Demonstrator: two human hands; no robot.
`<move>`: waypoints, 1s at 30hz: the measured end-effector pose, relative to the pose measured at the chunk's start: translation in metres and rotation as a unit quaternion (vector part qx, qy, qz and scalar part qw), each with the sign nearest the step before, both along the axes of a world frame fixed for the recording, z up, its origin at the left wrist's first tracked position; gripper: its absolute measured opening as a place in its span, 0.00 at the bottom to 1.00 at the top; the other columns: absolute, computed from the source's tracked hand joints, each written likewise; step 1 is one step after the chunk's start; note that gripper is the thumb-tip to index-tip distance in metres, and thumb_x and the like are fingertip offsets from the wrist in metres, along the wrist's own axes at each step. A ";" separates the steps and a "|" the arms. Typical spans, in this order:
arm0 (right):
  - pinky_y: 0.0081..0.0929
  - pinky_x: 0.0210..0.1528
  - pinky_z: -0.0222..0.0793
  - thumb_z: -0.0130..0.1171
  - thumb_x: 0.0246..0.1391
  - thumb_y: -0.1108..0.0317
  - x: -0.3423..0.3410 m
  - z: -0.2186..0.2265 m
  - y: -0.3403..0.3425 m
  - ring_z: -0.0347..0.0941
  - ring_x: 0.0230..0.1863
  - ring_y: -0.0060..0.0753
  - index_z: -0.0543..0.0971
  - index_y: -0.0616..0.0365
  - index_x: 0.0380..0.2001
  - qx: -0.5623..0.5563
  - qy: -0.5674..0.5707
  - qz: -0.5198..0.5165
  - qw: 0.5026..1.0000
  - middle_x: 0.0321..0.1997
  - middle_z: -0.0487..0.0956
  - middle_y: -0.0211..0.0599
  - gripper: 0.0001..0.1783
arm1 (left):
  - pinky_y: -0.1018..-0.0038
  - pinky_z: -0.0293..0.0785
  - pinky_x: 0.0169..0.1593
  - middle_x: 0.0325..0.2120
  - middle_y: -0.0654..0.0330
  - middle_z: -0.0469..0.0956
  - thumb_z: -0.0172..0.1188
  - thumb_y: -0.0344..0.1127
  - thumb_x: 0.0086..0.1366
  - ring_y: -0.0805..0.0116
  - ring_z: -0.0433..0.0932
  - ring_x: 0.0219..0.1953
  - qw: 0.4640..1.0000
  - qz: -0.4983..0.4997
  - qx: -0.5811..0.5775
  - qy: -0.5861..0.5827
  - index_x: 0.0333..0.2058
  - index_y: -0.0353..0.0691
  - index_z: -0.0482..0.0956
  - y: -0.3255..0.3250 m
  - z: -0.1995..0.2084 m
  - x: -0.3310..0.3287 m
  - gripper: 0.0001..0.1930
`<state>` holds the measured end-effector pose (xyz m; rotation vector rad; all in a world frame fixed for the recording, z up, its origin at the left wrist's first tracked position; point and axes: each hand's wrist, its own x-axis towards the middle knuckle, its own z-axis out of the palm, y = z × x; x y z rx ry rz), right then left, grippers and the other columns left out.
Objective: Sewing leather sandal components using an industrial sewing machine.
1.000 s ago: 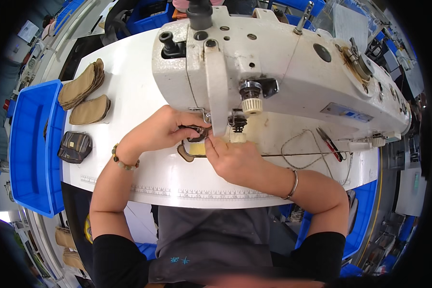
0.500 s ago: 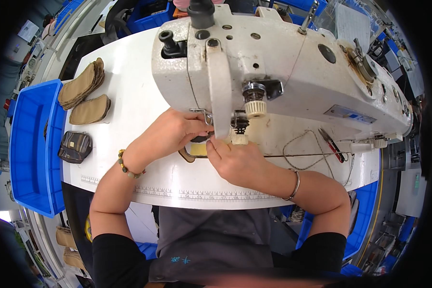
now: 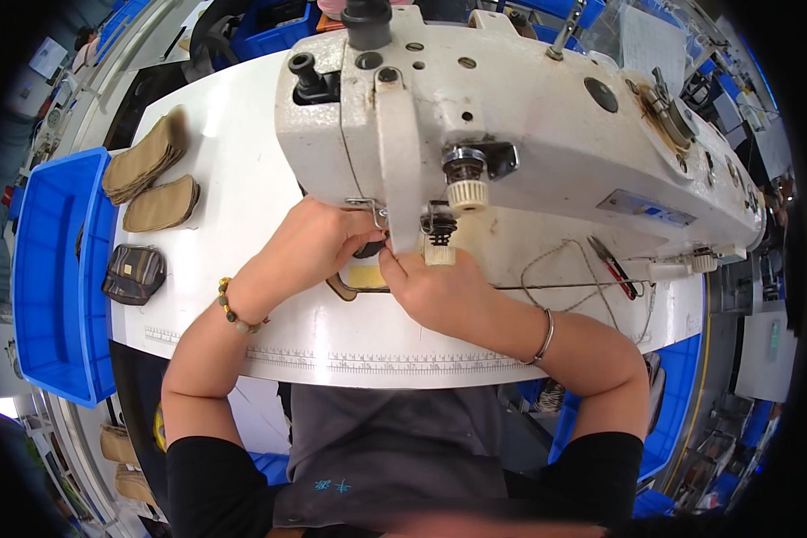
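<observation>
A white sewing machine point(image 3: 529, 125) spans the table in front of me. Below its left end, by the needle area, my left hand point(image 3: 325, 238) has its thumb and fingers pinched together at a small dark piece point(image 3: 368, 249), apparently fabric. My right hand point(image 3: 432, 289) meets it from the other side, fingers curled in and close to the same piece. The machine's head and my fingers cover most of that piece, so its shape is unclear. Just below, a yellow plate point(image 3: 365, 277) shows in the machine bed between my hands.
At the left lie two stacks of brown fabric pieces point(image 3: 145, 160) point(image 3: 161, 204) and a small plaid pouch point(image 3: 134, 274), beside a blue bin point(image 3: 58, 278). Red-handled snips point(image 3: 617, 271) and a loose cord point(image 3: 547, 269) rest at right. A printed ruler point(image 3: 403, 363) follows the table's front edge.
The whole scene sits slightly further left in the picture. Both hands stay at the needle area, with only small shifts of the fingers around the dark piece.
</observation>
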<state>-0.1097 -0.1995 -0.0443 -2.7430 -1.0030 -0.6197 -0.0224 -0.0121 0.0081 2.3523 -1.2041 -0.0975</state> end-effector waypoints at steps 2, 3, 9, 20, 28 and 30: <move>0.26 0.15 0.66 0.58 0.42 0.71 0.001 0.002 0.000 0.71 0.14 0.27 0.80 0.68 0.40 0.011 -0.004 0.004 1.000 0.20 0.78 0.35 0.19 | 0.65 0.76 0.34 0.26 0.54 0.81 0.65 0.27 0.54 0.53 0.80 0.29 1.000 0.009 -0.006 -0.007 0.31 0.38 0.85 0.001 -0.002 -0.001 0.05; 0.26 0.15 0.66 0.58 0.43 0.72 0.002 0.003 0.000 0.72 0.14 0.28 0.80 0.67 0.40 0.022 -0.007 0.008 1.000 0.19 0.77 0.34 0.18 | 0.64 0.75 0.33 0.25 0.54 0.81 0.66 0.27 0.54 0.53 0.79 0.28 1.000 0.008 -0.016 -0.013 0.31 0.39 0.85 0.001 -0.005 -0.001 0.05; 0.28 0.16 0.69 0.58 0.44 0.72 0.005 0.003 -0.001 0.74 0.16 0.30 0.80 0.68 0.40 0.044 -0.024 0.009 0.999 0.16 0.75 0.33 0.18 | 0.63 0.74 0.31 0.22 0.54 0.79 0.66 0.28 0.53 0.53 0.78 0.26 0.999 0.033 -0.001 -0.016 0.28 0.39 0.84 0.001 -0.010 0.000 0.03; 0.32 0.18 0.66 0.60 0.42 0.71 0.008 -0.004 -0.011 0.72 0.17 0.32 0.79 0.59 0.32 0.033 0.002 -0.012 0.999 0.17 0.72 0.30 0.10 | 0.67 0.75 0.29 0.24 0.56 0.81 0.69 0.32 0.51 0.56 0.79 0.25 0.992 0.123 -0.003 0.025 0.34 0.42 0.86 0.005 -0.005 -0.006 0.09; 0.38 0.20 0.68 0.64 0.44 0.60 0.023 -0.013 -0.016 0.75 0.18 0.44 0.79 0.56 0.16 0.189 0.054 -0.075 0.978 0.15 0.75 0.41 0.13 | 0.68 0.73 0.52 0.41 0.64 0.82 0.68 0.32 0.46 0.67 0.79 0.42 0.977 -0.043 0.069 -0.195 0.44 0.41 0.84 0.013 0.009 -0.011 0.21; 0.40 0.23 0.70 0.63 0.45 0.61 0.026 -0.020 -0.017 0.76 0.20 0.45 0.81 0.56 0.19 0.217 0.065 -0.073 0.971 0.17 0.78 0.41 0.11 | 0.68 0.72 0.53 0.39 0.64 0.82 0.66 0.31 0.47 0.67 0.79 0.42 0.968 -0.049 0.082 -0.231 0.43 0.41 0.84 0.012 0.005 -0.010 0.20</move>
